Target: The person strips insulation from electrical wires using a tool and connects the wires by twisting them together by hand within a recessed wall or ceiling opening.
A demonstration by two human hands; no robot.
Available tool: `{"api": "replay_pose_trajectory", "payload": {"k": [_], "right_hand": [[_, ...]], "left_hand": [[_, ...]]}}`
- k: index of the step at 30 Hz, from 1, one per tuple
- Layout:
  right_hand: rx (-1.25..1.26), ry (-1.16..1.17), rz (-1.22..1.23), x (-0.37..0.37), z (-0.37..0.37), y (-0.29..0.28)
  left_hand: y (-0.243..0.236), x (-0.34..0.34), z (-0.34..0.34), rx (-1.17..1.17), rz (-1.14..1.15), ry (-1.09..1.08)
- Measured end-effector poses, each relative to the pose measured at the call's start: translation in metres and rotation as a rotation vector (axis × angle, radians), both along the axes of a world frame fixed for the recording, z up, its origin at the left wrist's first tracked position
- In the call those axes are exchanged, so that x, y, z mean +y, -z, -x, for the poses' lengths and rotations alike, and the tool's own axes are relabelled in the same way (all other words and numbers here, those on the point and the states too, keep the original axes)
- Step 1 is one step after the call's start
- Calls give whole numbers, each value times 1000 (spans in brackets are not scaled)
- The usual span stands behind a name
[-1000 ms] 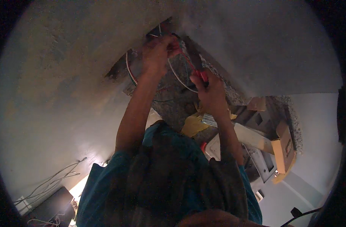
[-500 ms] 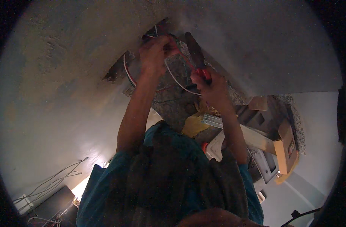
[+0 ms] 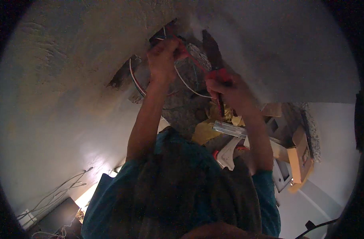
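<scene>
At the dark opening in the wall (image 3: pixel 156 38), my left hand (image 3: pixel 163 59) is closed on a red wire (image 3: pixel 198 63). That wire runs from its fingers down to my right hand (image 3: pixel 227 89). My right hand is wrapped round a red-handled tool (image 3: pixel 212 49) whose long dark head points up; blur hides its exact kind. A white wire (image 3: pixel 183 81) hangs in a curve between the hands. More wires (image 3: pixel 135 75), white and red, come out of a second opening (image 3: pixel 119 76) beside my left forearm.
Below my right forearm lie yellow crumpled material (image 3: pixel 206 131), a clear-and-metallic strip (image 3: pixel 229 129), a white container with red parts (image 3: pixel 228 153) and an open cardboard box (image 3: pixel 299 157). Loose cables (image 3: pixel 56 197) hang on the wall at lower left.
My right hand and the tool have moved a little to the right, away from my left hand. The left hand stays nearly in place on the red wire.
</scene>
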State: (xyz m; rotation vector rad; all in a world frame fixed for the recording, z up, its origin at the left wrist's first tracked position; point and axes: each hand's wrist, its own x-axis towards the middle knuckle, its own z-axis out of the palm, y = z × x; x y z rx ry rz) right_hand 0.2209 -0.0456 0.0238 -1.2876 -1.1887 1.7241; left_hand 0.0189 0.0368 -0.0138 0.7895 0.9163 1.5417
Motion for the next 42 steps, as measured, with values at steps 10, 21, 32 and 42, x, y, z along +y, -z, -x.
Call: {"api": "replay_pose_trajectory", "payload": {"k": [10,21,32,42], "right_hand": [[-20,-34,60,3,6,-30],[0,56,145,-5,13,-18],[-123,122,36,-10,21,-3],[-320,128,-116,-15,23,5]], "left_hand": [[8,1,-1,-41,-39,-58],[3,-8,-1,94,-105,-9],[9,-5,11,-146,-24,161],[21,0,1,-219,-96,134]]}}
